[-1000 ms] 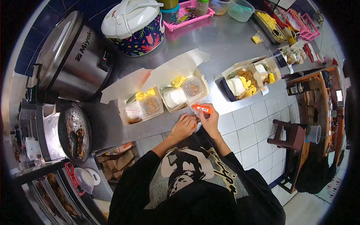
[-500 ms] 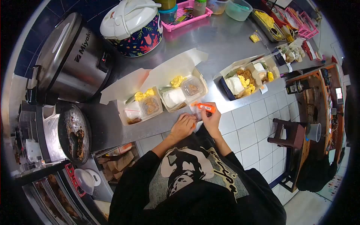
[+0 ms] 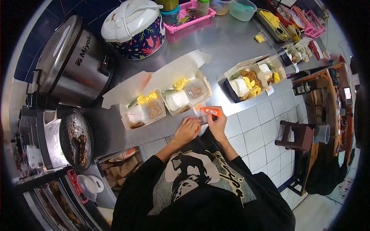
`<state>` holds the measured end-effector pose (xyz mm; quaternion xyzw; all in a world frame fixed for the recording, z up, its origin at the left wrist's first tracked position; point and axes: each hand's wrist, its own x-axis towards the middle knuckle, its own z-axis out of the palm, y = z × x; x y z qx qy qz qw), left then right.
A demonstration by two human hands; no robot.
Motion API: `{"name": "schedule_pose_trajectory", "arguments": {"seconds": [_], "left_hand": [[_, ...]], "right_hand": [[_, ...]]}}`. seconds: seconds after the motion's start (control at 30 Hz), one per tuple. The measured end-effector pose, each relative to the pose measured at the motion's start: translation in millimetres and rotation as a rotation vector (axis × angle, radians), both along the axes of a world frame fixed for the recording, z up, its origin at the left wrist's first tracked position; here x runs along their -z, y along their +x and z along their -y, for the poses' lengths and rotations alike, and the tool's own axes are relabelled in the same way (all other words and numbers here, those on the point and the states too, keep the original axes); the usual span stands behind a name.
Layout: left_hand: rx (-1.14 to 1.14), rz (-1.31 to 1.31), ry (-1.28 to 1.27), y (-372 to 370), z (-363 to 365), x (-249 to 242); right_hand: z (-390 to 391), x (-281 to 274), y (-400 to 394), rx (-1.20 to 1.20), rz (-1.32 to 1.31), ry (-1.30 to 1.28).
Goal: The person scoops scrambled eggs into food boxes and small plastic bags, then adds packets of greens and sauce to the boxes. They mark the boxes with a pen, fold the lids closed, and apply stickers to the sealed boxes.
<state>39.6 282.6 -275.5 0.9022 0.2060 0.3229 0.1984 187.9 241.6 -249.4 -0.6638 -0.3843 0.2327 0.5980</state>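
At the front edge of the steel table, my right hand (image 3: 217,125) is closed round a short orange stick with a white label (image 3: 212,111), shaped like a thick marker. Its tip lies over a small clear packet with orange print (image 3: 199,109). My left hand (image 3: 188,130) rests beside it with curled fingers, and a bit of orange shows at its fingertips; I cannot tell what that is. Just beyond stand two open food boxes: the left box (image 3: 145,122) and the middle box (image 3: 181,110), each with a white wrapped portion, yellow egg and a clear lidded cup.
Right of my hands another open box (image 3: 250,97) holds food. Behind stand a large steel cooker (image 3: 79,65) and a flowered rice container (image 3: 140,44). A dark pan (image 3: 77,138) is at left. A pink tray (image 3: 189,23) sits at the back; a brown stool (image 3: 296,136) stands right.
Both hands stay almost in place, with the orange stick still in the right hand over the packet. The view has shifted slightly.
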Motion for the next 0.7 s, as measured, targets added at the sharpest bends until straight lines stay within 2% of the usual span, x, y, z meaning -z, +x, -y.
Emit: {"name": "schedule_pose_trajectory", "arguments": {"seconds": [0.13, 0.2, 0.33, 0.47, 0.53, 0.67, 0.7], "left_hand": [[-0.008, -0.015, 0.007, -1.2, -0.1, 0.0], [0.006, -0.019, -0.010, -1.9, -0.3, 0.2], [0.018, -0.001, -0.056, -0.6, 0.0, -3.1], [0.029, 0.016, -0.050, -1.1, -1.2, -5.2], [0.031, -0.014, -0.044, -1.9, -0.5, -8.3], [0.048, -0.032, -0.035, -2.1, -1.5, -8.5], [0.047, -0.011, -0.050, -1.4, -1.4, -7.0]], "right_hand": [[3.8, -2.3, -2.1, -0.074, 0.022, -0.064], [3.2, -4.1, -3.8, -0.105, 0.075, -0.004], [2.3, -6.4, 2.3, 0.048, 0.018, -0.036], [6.6, -0.6, 0.3, 0.005, -0.027, -0.050], [7.8, 2.0, -2.6, -0.087, 0.054, 0.030], [8.1, -0.2, -2.7, -0.104, 0.097, 0.032], [7.3, -4.6, -1.1, -0.046, 0.064, 0.007]]}}
